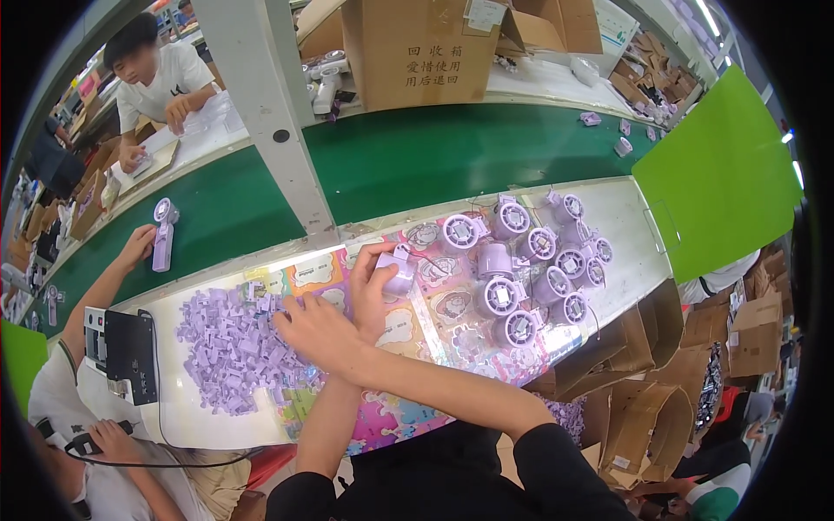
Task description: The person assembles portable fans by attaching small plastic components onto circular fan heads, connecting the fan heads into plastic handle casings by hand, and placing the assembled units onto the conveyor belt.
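My arms cross over the table, the right forearm on top of the left. My left hand (369, 291) is closed around a light purple round fan housing (400, 274), with a thin dark wire trailing from it. At the right edge of a heap of small purple plastic parts (230, 347), my right hand (317, 330) has its fingers bent and drawn together; whatever is at the fingertips is hidden. Several similar purple fan housings (501, 296) stand in a group to the right, some with wires sticking out.
A colourful patterned mat (395, 425) covers the table. Beyond runs a green conveyor belt (469, 156), where a co-worker's hand touches a purple handheld fan (162, 234). A black box (130, 356) with a cable stands left. Cardboard boxes (647, 425) and a green panel (725, 174) are right.
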`<state>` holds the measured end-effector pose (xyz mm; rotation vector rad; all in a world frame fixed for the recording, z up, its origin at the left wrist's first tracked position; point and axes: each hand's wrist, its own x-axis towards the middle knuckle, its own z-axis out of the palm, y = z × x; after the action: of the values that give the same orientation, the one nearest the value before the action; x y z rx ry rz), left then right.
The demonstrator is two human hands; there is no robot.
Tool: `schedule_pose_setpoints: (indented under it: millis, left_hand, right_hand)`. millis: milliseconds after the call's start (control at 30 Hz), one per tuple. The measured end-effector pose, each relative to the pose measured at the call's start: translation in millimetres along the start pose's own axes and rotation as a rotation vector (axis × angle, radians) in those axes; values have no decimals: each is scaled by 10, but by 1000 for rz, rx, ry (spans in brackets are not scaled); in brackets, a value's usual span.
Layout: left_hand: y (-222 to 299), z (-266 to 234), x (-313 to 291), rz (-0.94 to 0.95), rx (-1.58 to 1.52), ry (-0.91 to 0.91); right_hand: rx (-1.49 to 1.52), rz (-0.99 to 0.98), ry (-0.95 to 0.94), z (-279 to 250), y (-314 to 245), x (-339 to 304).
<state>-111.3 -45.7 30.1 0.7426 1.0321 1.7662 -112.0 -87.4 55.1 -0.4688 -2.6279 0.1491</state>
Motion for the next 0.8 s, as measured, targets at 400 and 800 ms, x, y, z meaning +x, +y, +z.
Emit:
schedule_pose_setpoints:
  millis: [400,800]
  left_hand:
    - [68,-78,-21,234,617,-100]
    - [168,-109,-17,600,1205,-203]
  right_hand:
    - [552,101,191,-525,250,-59]
    - [377,518,468,-951,1128,-685]
